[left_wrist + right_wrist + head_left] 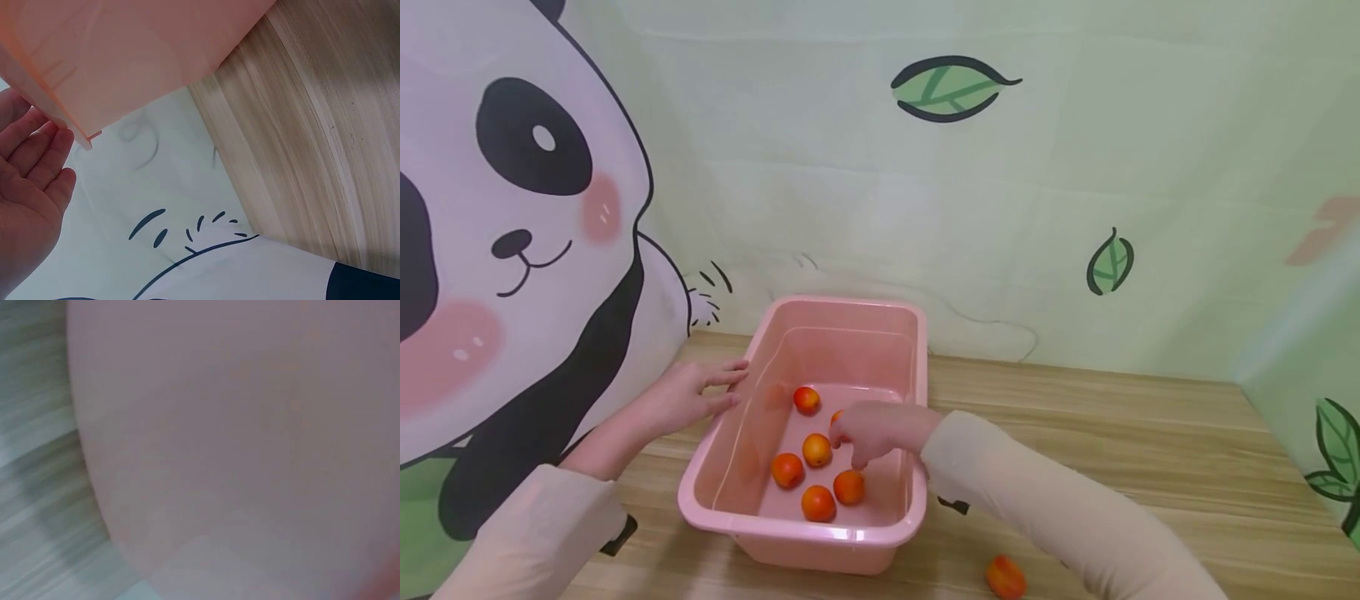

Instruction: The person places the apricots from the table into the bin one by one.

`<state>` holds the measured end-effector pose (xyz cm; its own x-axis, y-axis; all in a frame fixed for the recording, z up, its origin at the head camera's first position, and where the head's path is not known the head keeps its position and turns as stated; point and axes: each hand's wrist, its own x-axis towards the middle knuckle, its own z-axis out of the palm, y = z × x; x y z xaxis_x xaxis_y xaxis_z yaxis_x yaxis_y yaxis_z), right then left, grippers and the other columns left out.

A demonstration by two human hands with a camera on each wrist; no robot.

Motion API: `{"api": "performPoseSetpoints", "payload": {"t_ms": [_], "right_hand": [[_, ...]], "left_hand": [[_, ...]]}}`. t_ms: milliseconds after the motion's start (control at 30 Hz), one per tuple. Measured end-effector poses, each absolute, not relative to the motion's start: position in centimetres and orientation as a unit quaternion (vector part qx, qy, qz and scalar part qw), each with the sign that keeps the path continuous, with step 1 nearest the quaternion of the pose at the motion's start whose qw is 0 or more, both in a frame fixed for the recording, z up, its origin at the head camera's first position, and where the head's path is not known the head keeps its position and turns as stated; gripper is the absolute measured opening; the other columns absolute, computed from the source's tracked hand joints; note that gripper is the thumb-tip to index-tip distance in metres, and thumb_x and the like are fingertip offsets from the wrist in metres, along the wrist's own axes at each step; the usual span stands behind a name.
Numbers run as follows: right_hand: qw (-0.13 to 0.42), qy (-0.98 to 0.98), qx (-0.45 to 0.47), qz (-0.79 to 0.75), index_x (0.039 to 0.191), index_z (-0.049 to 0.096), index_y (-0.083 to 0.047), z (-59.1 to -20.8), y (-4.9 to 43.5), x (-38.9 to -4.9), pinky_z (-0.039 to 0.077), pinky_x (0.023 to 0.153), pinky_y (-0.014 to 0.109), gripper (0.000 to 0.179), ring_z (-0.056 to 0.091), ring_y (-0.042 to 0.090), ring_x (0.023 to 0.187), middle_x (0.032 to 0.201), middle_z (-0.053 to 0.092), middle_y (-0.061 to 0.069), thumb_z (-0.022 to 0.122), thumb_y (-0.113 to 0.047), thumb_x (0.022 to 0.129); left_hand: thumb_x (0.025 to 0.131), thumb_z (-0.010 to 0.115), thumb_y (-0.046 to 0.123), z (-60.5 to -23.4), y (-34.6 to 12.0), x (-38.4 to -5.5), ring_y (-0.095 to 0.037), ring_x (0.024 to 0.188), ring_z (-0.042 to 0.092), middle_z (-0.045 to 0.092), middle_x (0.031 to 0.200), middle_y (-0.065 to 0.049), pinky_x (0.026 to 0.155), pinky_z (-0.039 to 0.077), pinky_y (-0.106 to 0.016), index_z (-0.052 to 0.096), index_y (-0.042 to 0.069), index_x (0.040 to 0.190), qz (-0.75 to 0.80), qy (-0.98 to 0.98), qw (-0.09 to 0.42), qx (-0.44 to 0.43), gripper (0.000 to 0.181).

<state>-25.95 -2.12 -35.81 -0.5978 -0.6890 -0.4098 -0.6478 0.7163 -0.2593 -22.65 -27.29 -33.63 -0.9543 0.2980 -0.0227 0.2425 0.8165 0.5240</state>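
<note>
A pink plastic basin stands on the wooden table, with several small round orange-red fruits on its floor. My left hand is at the basin's left rim, its fairly straight fingers touching the edge; in the left wrist view the fingertips meet the rim from outside. Over the right wall my right hand reaches down inside, fingers bent downward. One fruit shows partly behind that hand; I cannot tell whether the fingers hold it. The right wrist view is mostly filled by the blurred pink basin wall.
Another orange-red fruit lies on the wooden table, right of the basin and near the right sleeve. A pale green backdrop with a panda and leaves rises behind the basin and along the sides.
</note>
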Motion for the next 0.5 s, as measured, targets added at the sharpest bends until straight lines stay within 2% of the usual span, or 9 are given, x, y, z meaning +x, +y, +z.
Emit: {"api": "performPoseSetpoints", "payload": {"t_ms": [67, 133, 167, 233, 333, 500], "right_hand": [[0.240, 0.889, -0.382, -0.077, 0.102, 0.062, -0.025, -35.1, -1.6, -25.9, 0.043, 0.083, 0.026, 0.026, 0.050, 0.008, 0.085, 0.093, 0.058, -0.009, 0.067, -0.017, 0.077], [0.229, 0.885, -0.392, -0.102, 0.101, 0.061, -0.025, -34.2, -1.0, -25.8, 0.043, 0.083, 0.026, 0.023, 0.050, 0.008, 0.087, 0.093, 0.058, -0.010, 0.065, -0.018, 0.079], [0.224, 0.883, -0.398, -0.111, 0.102, 0.061, -0.025, -33.7, -0.6, -25.7, 0.043, 0.083, 0.025, 0.023, 0.050, 0.008, 0.088, 0.094, 0.058, -0.010, 0.064, -0.017, 0.080], [0.202, 0.876, -0.423, -0.111, 0.103, 0.062, -0.022, -32.9, 0.1, -25.6, 0.044, 0.080, 0.024, 0.022, 0.050, 0.009, 0.086, 0.092, 0.059, -0.008, 0.061, -0.016, 0.082], [0.164, 0.873, -0.449, -0.092, 0.106, 0.062, -0.016, -31.6, 1.4, -25.1, 0.045, 0.074, 0.021, 0.024, 0.051, 0.010, 0.081, 0.092, 0.060, -0.004, 0.060, -0.014, 0.082], [0.147, 0.878, -0.440, -0.120, 0.105, 0.061, -0.011, -30.0, 4.1, -24.1, 0.044, 0.069, 0.021, 0.023, 0.050, 0.013, 0.077, 0.095, 0.059, 0.001, 0.060, -0.010, 0.082]], "left_hand": [[0.083, 0.059, 0.016, -33.7, -27.3, -22.7, -0.036, 0.094, 0.055, 0.041, 0.134, -0.018, 0.045, 0.039, -0.020, 0.048, 0.001, 0.125, 0.267, 0.952, 0.052, 0.143, 0.046], [0.083, 0.059, 0.017, -33.8, -27.3, -22.7, -0.036, 0.107, 0.051, 0.041, 0.134, -0.018, 0.045, 0.039, -0.020, 0.048, 0.001, 0.125, 0.269, 0.951, 0.052, 0.144, 0.046], [0.083, 0.059, 0.017, -33.8, -27.4, -22.7, -0.035, 0.106, 0.051, 0.041, 0.134, -0.018, 0.044, 0.038, -0.020, 0.048, 0.001, 0.125, 0.270, 0.951, 0.052, 0.144, 0.046], [0.083, 0.059, 0.017, -33.9, -27.4, -22.7, -0.032, 0.100, 0.053, 0.041, 0.134, -0.017, 0.042, 0.034, -0.021, 0.048, 0.001, 0.125, 0.268, 0.951, 0.050, 0.144, 0.045], [0.084, 0.059, 0.017, -33.9, -27.4, -22.7, -0.033, 0.107, 0.051, 0.042, 0.134, -0.016, 0.042, 0.034, -0.021, 0.048, 0.001, 0.125, 0.270, 0.951, 0.049, 0.143, 0.045], [0.084, 0.059, 0.017, -33.9, -27.4, -22.7, -0.035, 0.111, 0.049, 0.042, 0.133, -0.016, 0.043, 0.035, -0.021, 0.048, 0.001, 0.124, 0.265, 0.952, 0.047, 0.143, 0.045]]}}
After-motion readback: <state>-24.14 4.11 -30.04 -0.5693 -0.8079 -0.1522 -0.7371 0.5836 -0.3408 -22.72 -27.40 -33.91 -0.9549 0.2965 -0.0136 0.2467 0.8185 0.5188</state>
